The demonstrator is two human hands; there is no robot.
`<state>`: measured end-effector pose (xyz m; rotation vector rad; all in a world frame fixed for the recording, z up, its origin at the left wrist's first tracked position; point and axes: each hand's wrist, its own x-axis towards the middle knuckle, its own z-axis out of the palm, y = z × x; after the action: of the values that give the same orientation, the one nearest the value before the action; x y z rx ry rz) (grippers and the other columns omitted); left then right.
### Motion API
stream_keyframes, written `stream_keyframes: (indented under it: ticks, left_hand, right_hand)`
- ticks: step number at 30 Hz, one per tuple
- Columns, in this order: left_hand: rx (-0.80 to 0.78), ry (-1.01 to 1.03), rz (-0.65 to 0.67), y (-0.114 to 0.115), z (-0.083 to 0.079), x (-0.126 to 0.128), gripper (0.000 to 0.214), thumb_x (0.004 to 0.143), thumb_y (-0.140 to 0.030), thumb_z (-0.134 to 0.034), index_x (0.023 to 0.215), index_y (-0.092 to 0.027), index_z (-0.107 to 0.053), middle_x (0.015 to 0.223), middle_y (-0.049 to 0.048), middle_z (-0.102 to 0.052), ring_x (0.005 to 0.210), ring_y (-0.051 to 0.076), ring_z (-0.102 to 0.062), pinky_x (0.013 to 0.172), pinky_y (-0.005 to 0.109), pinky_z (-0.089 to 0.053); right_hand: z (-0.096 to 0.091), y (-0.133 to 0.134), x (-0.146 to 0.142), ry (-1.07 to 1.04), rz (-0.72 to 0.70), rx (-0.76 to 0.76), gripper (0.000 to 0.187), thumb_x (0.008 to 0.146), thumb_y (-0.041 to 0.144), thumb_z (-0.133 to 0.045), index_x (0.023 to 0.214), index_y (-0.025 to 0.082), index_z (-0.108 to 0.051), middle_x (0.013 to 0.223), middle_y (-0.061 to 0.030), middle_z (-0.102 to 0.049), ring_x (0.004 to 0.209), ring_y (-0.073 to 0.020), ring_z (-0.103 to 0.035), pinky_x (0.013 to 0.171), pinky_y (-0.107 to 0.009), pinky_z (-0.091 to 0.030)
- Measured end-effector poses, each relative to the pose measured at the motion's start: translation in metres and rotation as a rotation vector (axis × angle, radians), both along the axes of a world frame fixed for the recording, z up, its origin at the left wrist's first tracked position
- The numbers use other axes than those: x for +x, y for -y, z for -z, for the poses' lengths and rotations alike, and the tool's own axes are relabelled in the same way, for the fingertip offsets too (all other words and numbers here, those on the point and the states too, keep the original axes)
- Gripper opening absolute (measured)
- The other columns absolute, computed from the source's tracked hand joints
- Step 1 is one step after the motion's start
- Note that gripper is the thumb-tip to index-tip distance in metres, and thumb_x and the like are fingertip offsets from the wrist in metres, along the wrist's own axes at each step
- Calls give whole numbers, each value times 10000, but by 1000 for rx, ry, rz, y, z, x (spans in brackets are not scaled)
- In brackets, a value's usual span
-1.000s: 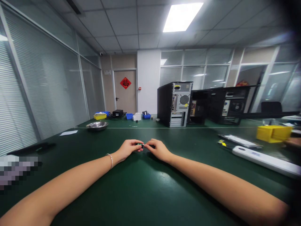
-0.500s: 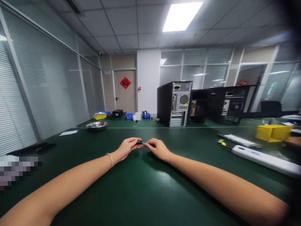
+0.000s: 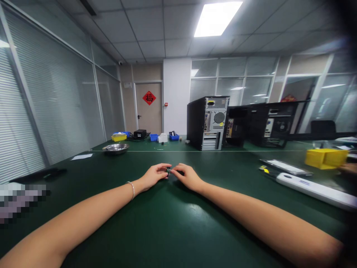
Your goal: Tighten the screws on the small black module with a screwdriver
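Between my fingertips, just over the green tabletop [image 3: 134, 230], is a small dark part [image 3: 168, 170] with a light metallic bit; its exact kind is too small to make out. My left hand [image 3: 153, 175] pinches this part between thumb and fingers, and a bracelet circles the wrist. From the other side my right hand [image 3: 187, 176] comes in with thumb and index finger pressed together at the part's right end. Whether the right fingertips grip a separate piece is too small to tell.
A metal bowl [image 3: 115, 149] and small bins, one a blue bin [image 3: 174, 137], stand at the back. Computer towers, including a black tower [image 3: 196, 124], are behind my right hand. To the right lie a long white device [image 3: 312, 188] and a yellow bin [image 3: 325, 159], near another person's hand [image 3: 351, 168].
The small dark part has turned in my left fingers, from lying lengthwise to more end-on. My hands are slightly closer together; the right hand has barely moved.
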<state>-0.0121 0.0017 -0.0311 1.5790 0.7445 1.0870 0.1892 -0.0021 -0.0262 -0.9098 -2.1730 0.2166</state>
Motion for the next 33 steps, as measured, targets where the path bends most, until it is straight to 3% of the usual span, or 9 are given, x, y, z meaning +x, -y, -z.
stream_keyframes:
  ticks: [3,6,8,11,22,33]
  left_hand:
    - [-16,92,-55,0,0,0,399,652,-220,-799,980,-154,-582,962,28,-602,779,133,-643,828,379,-526]
    - [13,119,-111,-1,-1,0,414,613,-264,-829,863,-162,-516,857,1,-619,740,142,-645,766,361,-536]
    - [69,83,-156,-1,-3,-1,396,611,-275,-827,845,-163,-528,780,-12,-621,740,143,-633,756,328,-518]
    - [153,7,-202,0,-6,-3,352,633,-278,-806,903,-149,-619,839,25,-658,811,158,-624,797,311,-485]
    - [166,-72,-145,-4,-1,-4,296,642,-260,-795,898,-136,-710,904,77,-722,801,180,-649,800,327,-500]
    - [56,21,-125,5,-6,0,292,618,-241,-816,866,-119,-724,745,47,-723,680,149,-642,759,313,-504]
  right_hand:
    - [0,0,0,6,57,-4,261,928,359,-506,890,208,-716,815,-25,-621,754,-143,-571,720,-247,-427]
    - [0,1,0,33,94,-3,264,924,366,-508,885,215,-720,810,-23,-614,740,-140,-567,703,-241,-421]
    - [-1,2,0,47,110,2,271,924,374,-506,877,217,-721,801,-21,-609,726,-137,-563,691,-239,-416]
    - [-1,3,0,53,124,5,277,922,387,-506,872,219,-720,801,-18,-606,722,-136,-562,685,-239,-411]
    - [0,2,1,78,104,13,260,923,376,-508,902,231,-723,805,-16,-602,722,-133,-562,681,-230,-403]
    - [-1,2,1,41,56,13,261,929,366,-505,908,229,-726,800,-16,-604,736,-136,-560,698,-236,-413]
